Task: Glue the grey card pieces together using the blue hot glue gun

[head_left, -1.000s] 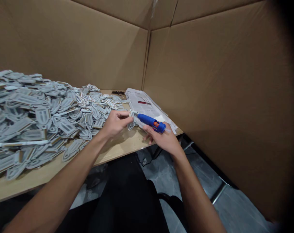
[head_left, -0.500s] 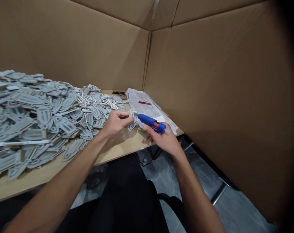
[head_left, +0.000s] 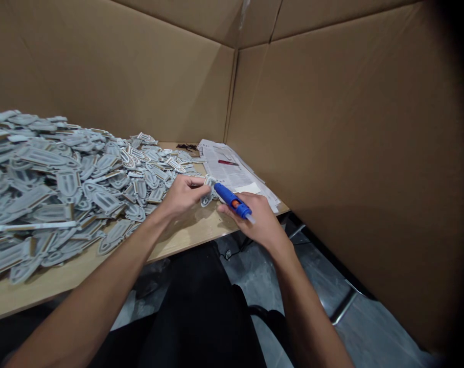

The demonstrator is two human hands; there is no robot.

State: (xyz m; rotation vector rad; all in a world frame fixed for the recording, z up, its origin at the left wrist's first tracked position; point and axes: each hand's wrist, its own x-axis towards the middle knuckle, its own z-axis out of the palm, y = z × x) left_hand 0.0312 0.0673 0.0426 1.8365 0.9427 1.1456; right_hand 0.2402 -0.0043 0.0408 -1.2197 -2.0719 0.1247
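Two hands [head_left: 183, 197] [head_left: 261, 220], holding one grey piece [head_left: 207, 198], one blue glue gun [head_left: 231, 198]

Left hand [head_left: 182, 197] and right hand [head_left: 259, 220], mid-frame, were bare. Left forearm [head_left: 101, 286] and right forearm [head_left: 308, 301] were bare too, down to the bottom edge. Plain black cloth trousers [head_left: 201, 312] showed at lower centre, folds too dark to read.

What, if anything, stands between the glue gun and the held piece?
Nothing visible. The glue gun, in the right hand, points at the piece, its front close by; whether they touch is unclear. The left hand holds the piece from the opposite side.
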